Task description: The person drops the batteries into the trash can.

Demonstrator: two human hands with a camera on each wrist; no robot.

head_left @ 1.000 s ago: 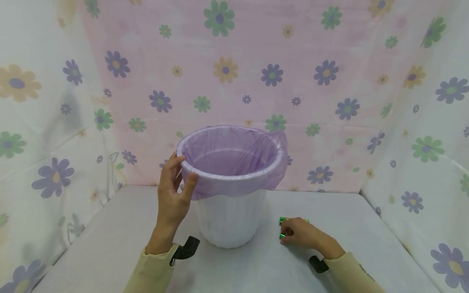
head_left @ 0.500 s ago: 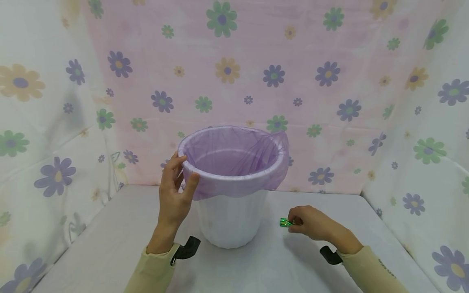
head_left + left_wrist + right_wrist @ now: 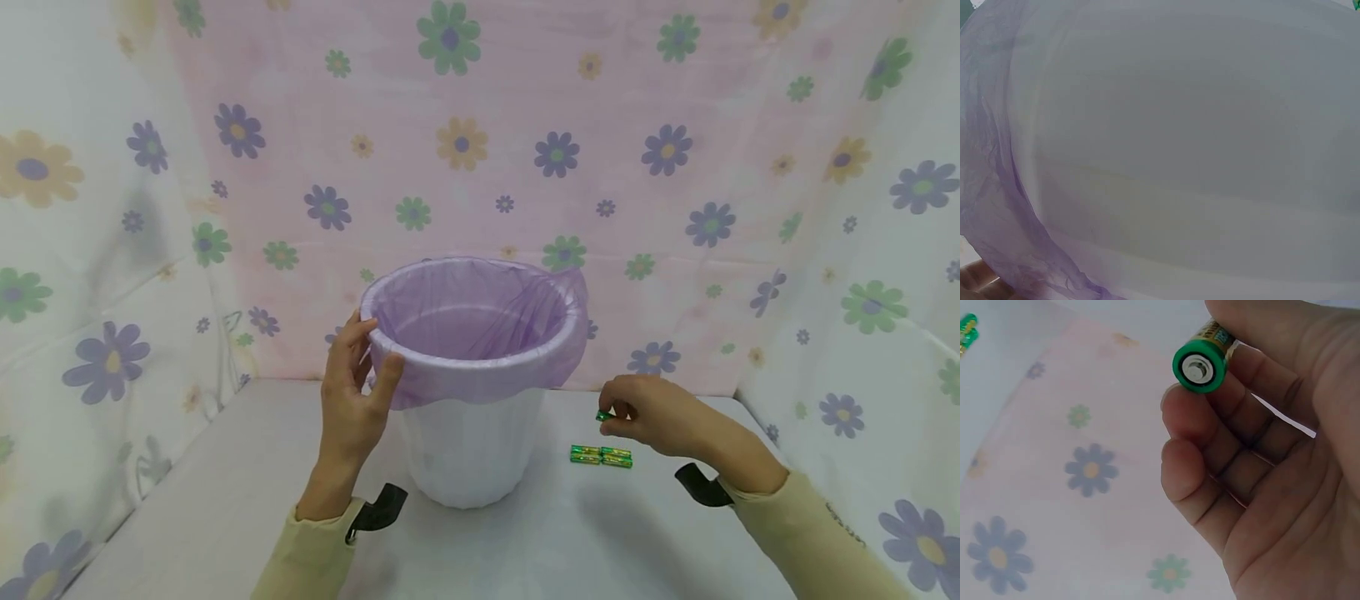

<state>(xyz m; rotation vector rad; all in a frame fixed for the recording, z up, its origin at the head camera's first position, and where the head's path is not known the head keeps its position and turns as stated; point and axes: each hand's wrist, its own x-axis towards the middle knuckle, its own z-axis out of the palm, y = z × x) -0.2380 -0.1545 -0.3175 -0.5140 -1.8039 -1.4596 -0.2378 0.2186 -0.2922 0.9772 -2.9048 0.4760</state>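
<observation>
A white trash can [image 3: 472, 454] stands upright on the table, a purple plastic bag [image 3: 465, 383] lining it and folded over its rim. My left hand [image 3: 354, 408] holds the can's near left side at the rim, thumb in front and fingers at the side; in the left wrist view only fingertips [image 3: 985, 284] show, beside the bag. Raised above the table at the right, my right hand [image 3: 660, 417] pinches a green and gold battery [image 3: 1199, 365] between thumb and fingers, its metal button end showing. Several similar batteries [image 3: 602, 456] lie together on the table below that hand.
A white cloth covers the table [image 3: 525, 542]. Flower-printed sheets hang close on the left, at the back [image 3: 480, 183] and on the right. Black wrist mounts [image 3: 381, 508] sit at both sleeves.
My right hand has lifted the battery off the table and moved it up, away from the other batteries, which are now fully visible. The left hand and trash can have stayed put.
</observation>
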